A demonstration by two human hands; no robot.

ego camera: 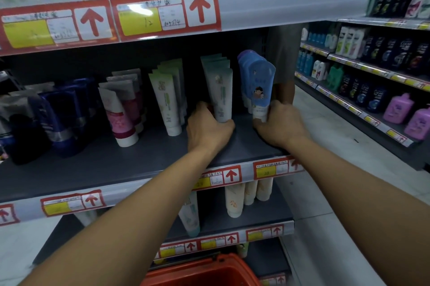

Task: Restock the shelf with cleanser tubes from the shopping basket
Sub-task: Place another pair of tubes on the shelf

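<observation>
Both my hands reach onto the dark middle shelf (144, 157). My left hand (207, 127) grips the cap end of a pale green-white cleanser tube (221, 92), the front one of a short row standing cap down. My right hand (279, 125) holds the base of a blue tube (260, 85) with a cartoon figure, front of another row at the shelf's right end. The orange shopping basket (204, 271) sits at the bottom edge below my arms; its inside is hardly visible.
Left of my hands stand rows of white-green tubes (167, 104), pink-white tubes (121, 115) and dark blue tubes (62, 118). Lower shelves hold cream tubes (235, 199). Red-framed price labels line the shelf edges. A side aisle of bottles (372, 71) runs to the right.
</observation>
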